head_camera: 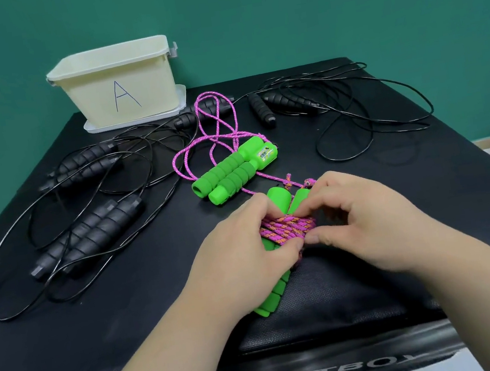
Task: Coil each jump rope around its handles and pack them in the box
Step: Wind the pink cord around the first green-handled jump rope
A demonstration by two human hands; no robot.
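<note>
Item under work: the wrapped jump rope, with pink cord wound crosswise around its two green handles. It lies on the black worktop, near the front edge. The long axis of the handles runs from 7 o'clock to 1 o'clock. One end shows below the left wrist and the other beyond the fingertips.

Left hand: it approaches from 8 o'clock, with fingers curled over the coil and the thumb pressed on the coil's near edge. Right hand: it approaches from 4 o'clock and grips likewise, with its thumb touching the left thumb. Both hands hold the bundle. I cannot tell whether the cord's end is tucked.

The box, marked A, stands at 11 o'clock from the bundle, well apart, at the far left of the worktop. Judgement: the left hand is on the box side, so the carry falls to it.

A second green-handled rope, uncoiled, lies between the bundle and the box. Black ropes lie loose at 9 to 10 o'clock, and others at 1 o'clock.
</note>
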